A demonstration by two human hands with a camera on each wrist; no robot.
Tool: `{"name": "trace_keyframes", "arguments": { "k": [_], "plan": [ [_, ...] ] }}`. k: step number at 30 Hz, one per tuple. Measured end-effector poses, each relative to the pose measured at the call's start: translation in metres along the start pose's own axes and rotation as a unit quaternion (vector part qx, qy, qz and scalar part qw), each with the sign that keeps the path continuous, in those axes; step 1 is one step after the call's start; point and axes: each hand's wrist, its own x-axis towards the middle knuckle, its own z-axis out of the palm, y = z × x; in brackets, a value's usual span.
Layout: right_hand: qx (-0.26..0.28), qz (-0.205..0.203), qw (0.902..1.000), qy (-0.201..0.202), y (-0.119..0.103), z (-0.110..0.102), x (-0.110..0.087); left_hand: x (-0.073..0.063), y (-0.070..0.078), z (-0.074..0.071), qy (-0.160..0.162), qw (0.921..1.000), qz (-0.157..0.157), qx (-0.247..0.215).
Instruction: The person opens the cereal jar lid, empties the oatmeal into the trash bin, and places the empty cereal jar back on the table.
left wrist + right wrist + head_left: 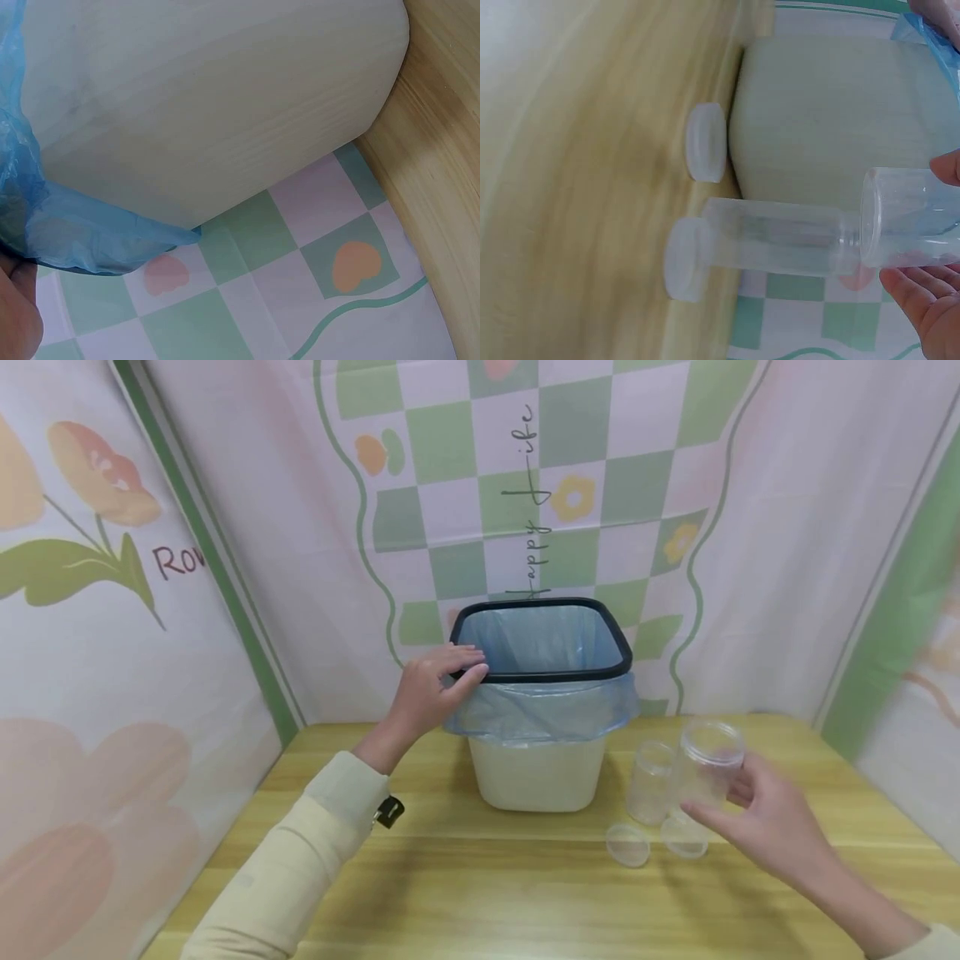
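Observation:
In the head view my left hand (435, 681) grips the left front corner of the black rim (551, 677) on a white trash bin (538, 777). A blue bag (555, 710) lines the bin and hangs over its outside. My right hand (780, 814) holds a clear plastic jar (705, 768) above the table, thumb on one side and fingers on the other; its mouth shows no lid. Close behind it stands a second clear jar (649, 785). Two clear lids, a left lid (628, 845) and a right lid (684, 837), lie in front of the jars.
The wooden table (495, 893) bears the bin, jars and lids. Behind the bin hangs a green and white checked cloth (510, 493), with printed curtains at both sides. A small black clip (389, 811) hangs by my left cuff.

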Motion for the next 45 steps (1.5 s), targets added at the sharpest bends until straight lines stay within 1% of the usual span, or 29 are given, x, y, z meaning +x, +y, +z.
{"name": "trace_keyframes", "arguments": {
  "k": [4, 11, 17, 22, 25, 33, 39, 45],
  "plan": [
    [0.000, 0.011, 0.9999, -0.007, 0.006, 0.008, -0.011, 0.000, -0.001, -0.002, 0.004, 1.0000, 0.003, 0.003],
    [-0.004, 0.032, 0.9987, -0.040, 0.018, 0.024, -0.026, -0.002, -0.002, -0.006, 0.001, 1.0000, -0.001, 0.007],
    [-0.009, 0.047, 0.9970, -0.060, 0.026, 0.032, -0.041, -0.003, -0.003, -0.005, -0.001, 1.0000, 0.004, 0.006],
    [-0.007, 0.072, 0.9936, -0.087, 0.028, 0.035, -0.052, -0.004, -0.003, -0.003, -0.003, 1.0000, 0.004, 0.004],
    [-0.001, 0.087, 0.9912, -0.100, 0.028, 0.037, -0.054, -0.003, -0.003, -0.003, -0.003, 1.0000, 0.003, 0.004],
    [0.013, 0.103, 0.9877, -0.117, 0.029, 0.042, -0.058, -0.002, -0.002, -0.003, -0.006, 1.0000, -0.002, -0.001],
    [0.007, 0.097, 0.9885, -0.116, 0.032, 0.044, -0.059, -0.001, -0.002, -0.001, -0.004, 1.0000, 0.004, 0.002],
    [-0.004, 0.081, 0.9913, -0.104, 0.034, 0.045, -0.060, 0.000, -0.001, -0.001, -0.004, 1.0000, 0.007, 0.003]
  ]
}}
